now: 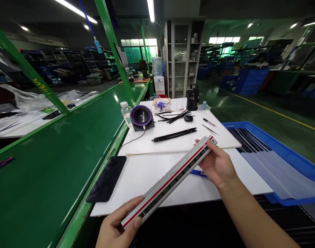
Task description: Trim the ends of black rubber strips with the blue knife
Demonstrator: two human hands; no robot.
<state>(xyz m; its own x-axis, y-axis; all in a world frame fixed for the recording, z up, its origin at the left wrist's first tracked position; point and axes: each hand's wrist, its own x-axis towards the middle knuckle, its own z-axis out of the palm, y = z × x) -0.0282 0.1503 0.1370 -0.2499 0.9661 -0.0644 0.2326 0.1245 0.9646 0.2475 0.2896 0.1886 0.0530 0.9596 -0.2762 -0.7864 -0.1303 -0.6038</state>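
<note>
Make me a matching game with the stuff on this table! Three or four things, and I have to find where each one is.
Things:
1. long grey strip with a red stripe
2. black phone
3. clear bottle
4. blue tray

Places:
A. on the table's right
B. held in both hands, left hand and right hand
C. beside the purple-ringed device
D. flat by the green conveyor belt

Pairs: 1-B, 2-D, 3-C, 4-A

White table (147,175) carries a black phone (107,179) and black strips (174,134).
</note>
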